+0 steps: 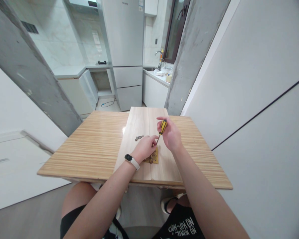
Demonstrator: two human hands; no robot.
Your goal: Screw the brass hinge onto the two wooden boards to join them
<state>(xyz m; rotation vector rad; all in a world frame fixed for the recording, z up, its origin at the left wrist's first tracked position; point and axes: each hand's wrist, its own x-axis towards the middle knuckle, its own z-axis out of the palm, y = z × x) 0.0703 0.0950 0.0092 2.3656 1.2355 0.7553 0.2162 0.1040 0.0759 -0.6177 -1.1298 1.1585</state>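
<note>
My right hand (pixel 172 135) is closed around the yellow and black handle of a screwdriver (pixel 163 125), with the index finger stretched out past it. The shaft slants down to the left, its tip beside the fingers of my left hand (pixel 147 146). Those left fingers are pinched together at the tip, over a brass-coloured hinge (pixel 153 157); what they grip is hidden. The hinge lies across the seam between two pale wooden boards (pixel 137 121), partly covered by my left hand and wrist. A small pile of screws (pixel 139 137) rests on the left board.
Under the boards is a striped wooden table (pixel 99 142). Behind it stand a grey fridge (pixel 126 36), a left-hand counter (pixel 69 71) and a sink counter with a tap (pixel 159 54). A large white panel (pixel 259 66) rises on the right.
</note>
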